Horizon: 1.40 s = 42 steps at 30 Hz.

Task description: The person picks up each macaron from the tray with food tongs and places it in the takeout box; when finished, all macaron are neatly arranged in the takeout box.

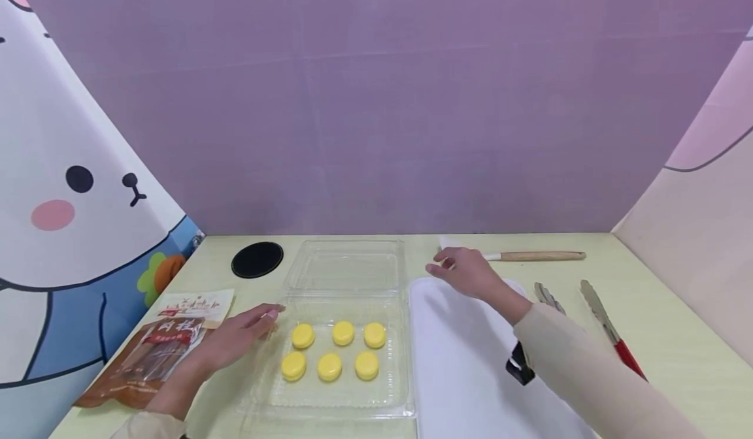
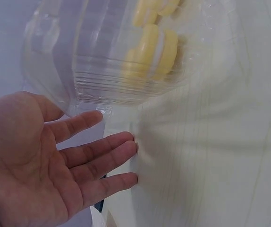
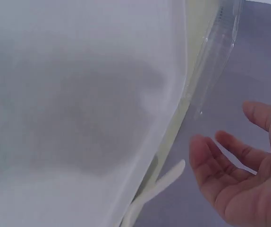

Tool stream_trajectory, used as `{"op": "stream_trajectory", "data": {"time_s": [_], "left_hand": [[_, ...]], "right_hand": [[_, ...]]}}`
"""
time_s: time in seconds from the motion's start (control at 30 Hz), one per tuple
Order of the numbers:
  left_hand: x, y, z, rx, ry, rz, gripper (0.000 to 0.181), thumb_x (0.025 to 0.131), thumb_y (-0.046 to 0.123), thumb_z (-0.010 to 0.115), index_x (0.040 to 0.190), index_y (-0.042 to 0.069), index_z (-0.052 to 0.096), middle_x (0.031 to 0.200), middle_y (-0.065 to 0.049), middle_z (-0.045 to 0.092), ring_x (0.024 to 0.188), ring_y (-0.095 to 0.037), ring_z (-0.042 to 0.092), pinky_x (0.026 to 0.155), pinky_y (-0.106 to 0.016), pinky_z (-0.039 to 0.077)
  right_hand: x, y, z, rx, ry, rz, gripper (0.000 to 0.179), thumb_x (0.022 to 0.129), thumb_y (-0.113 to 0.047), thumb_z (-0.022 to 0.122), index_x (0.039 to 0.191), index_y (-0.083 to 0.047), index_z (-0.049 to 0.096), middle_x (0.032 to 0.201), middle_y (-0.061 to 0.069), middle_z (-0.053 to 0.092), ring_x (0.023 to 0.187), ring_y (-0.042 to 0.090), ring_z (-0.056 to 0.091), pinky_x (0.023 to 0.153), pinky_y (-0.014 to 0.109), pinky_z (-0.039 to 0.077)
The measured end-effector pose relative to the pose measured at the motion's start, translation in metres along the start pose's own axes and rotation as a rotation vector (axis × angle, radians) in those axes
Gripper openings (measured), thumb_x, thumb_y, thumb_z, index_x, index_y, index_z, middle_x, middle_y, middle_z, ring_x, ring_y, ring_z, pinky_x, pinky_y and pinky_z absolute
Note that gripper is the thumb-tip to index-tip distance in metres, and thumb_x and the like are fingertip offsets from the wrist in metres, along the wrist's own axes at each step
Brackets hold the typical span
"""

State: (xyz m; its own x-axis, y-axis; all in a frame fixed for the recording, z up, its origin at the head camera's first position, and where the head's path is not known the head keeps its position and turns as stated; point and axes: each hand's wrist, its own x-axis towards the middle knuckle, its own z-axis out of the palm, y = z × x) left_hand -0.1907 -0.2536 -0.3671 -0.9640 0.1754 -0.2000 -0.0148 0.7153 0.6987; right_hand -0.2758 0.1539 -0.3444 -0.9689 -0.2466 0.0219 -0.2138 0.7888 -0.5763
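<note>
A clear plastic box (image 1: pixel 270 387) stands with its lid (image 1: pixel 353 266) folded back on the far side. Several yellow macarons (image 1: pixel 329 366) lie inside in two rows; the left wrist view shows one macaron (image 2: pixel 166 54) with a pale filling. My left hand (image 1: pixel 238 338) is at the box's left edge with fingers extended, its index fingertip by the rim; touching or not, I cannot tell. Over the far end of a white tray (image 1: pixel 453 360) hovers my right hand (image 1: pixel 467 272), loosely bent and holding nothing, near a white-headed spatula (image 1: pixel 538 256).
On the left lies a packet of brown food (image 1: pixel 147 360), with a black round disc (image 1: pixel 257 260) behind it. Red-handled tongs (image 1: pixel 608 318) lie on the right, and another metal tool (image 1: pixel 548 297) is partly hidden by my right sleeve. A purple backdrop (image 1: pixel 376 132) closes off the rear.
</note>
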Motion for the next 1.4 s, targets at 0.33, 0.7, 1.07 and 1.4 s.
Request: {"op": "stream_trajectory", "data": {"time_s": [0.33,0.7,1.07,1.4], "left_hand": [[0.003,0.005,0.004,0.009,-0.013,-0.002,0.053,0.110,0.040,0.042,0.149,0.006,0.049,0.140,-0.026,0.057,0.116,-0.038,0.064,0.102,-0.063,0.043],[0.002,0.008,0.004,0.021,-0.012,-0.001,0.052,0.110,0.040,0.043,0.148,0.006,0.050,0.134,-0.023,0.062,0.113,-0.036,0.065,0.100,-0.061,0.045],[0.003,0.007,0.002,0.043,-0.008,-0.005,0.050,0.110,0.038,0.042,0.148,0.006,0.050,0.132,-0.022,0.063,0.113,-0.035,0.065,0.099,-0.060,0.046],[0.002,0.004,-0.001,0.047,-0.006,-0.012,0.051,0.110,0.039,0.042,0.147,0.006,0.051,0.132,-0.021,0.063,0.112,-0.034,0.065,0.099,-0.060,0.046]], "right_hand": [[0.023,-0.001,0.025,0.262,-0.095,0.099,0.041,0.103,-0.026,0.062,0.129,0.006,0.064,0.116,0.019,0.068,0.096,0.029,0.070,0.081,0.038,0.059],[0.042,-0.006,0.037,0.280,-0.097,0.141,0.041,0.103,-0.026,0.062,0.127,0.007,0.067,0.105,0.017,0.073,0.083,0.022,0.070,0.075,0.033,0.059],[0.044,-0.010,0.039,0.485,-0.047,0.186,0.037,0.101,-0.022,0.066,0.128,0.003,0.067,0.123,0.018,0.070,0.104,0.030,0.069,0.083,0.037,0.058],[0.043,-0.017,0.033,0.683,0.061,0.130,0.029,0.096,-0.015,0.072,0.119,0.002,0.071,0.111,0.011,0.074,0.105,0.031,0.066,0.088,0.044,0.056]]}}
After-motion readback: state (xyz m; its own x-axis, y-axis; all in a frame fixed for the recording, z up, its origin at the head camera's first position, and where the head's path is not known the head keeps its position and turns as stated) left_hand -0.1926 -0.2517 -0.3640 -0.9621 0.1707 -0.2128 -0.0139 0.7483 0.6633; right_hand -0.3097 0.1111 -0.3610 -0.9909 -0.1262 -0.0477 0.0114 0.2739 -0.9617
